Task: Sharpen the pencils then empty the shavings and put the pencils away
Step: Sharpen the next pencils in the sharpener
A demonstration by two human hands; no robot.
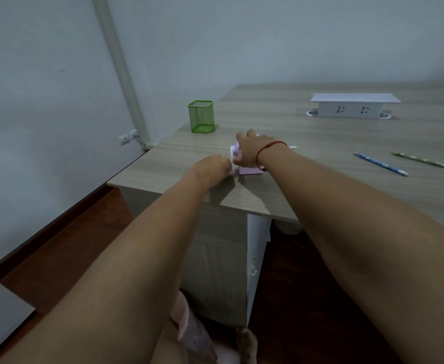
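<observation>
Mid-frame nr the desk's [307, 132] front edge, the lilac sharpener [251, 171] looks a light, hard, slick plastic box apt to skid, so right hand [249, 151] grips its top, fingers curled, while left hand [215, 166] pinches its white end.

Dim room corner
Wood-grain desk [346, 185], pale wall [45, 88], reddish-brown floor [66, 245], white pipe [122, 69] up the corner, perhaps a socket [126, 137] low down
</observation>
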